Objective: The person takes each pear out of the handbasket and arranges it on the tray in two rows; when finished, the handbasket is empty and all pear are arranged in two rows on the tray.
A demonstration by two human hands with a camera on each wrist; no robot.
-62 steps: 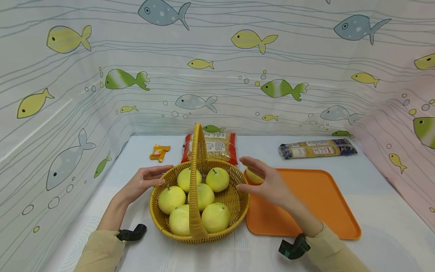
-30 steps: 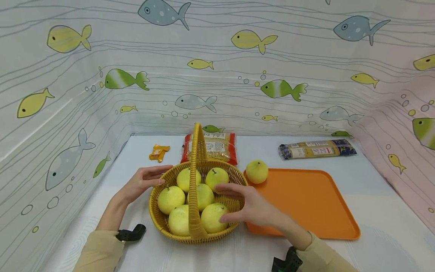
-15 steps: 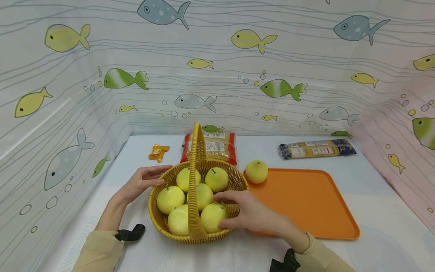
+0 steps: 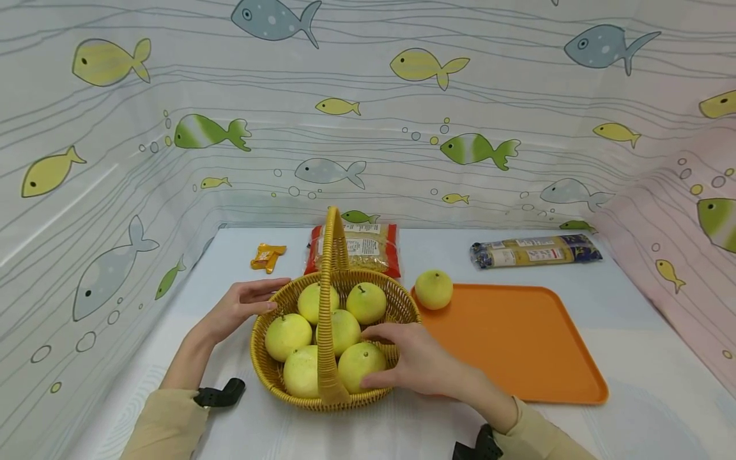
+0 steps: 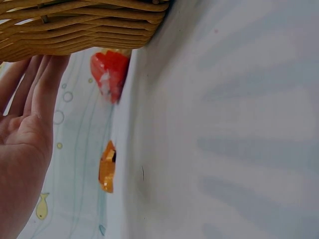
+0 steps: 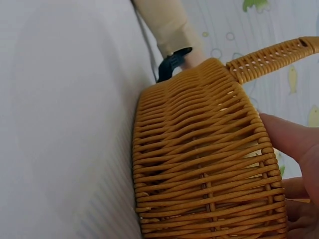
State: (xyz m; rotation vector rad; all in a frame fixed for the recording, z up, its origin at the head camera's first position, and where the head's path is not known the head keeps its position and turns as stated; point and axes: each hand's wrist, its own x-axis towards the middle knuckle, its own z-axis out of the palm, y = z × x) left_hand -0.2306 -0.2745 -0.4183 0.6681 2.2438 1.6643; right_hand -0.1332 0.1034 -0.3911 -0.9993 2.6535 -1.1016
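A yellow pear lies at the near right of the wicker basket, low in the frame's centre; the right hand curls its fingers and thumb round it, a closed grip; the left hand rests straight-fingered against the basket's left rim, holding nothing; another pear sits on the orange tray's far corner, right of centre; the pale counter carries packets along its back edge; fish-printed sheeting walls the upper frame.
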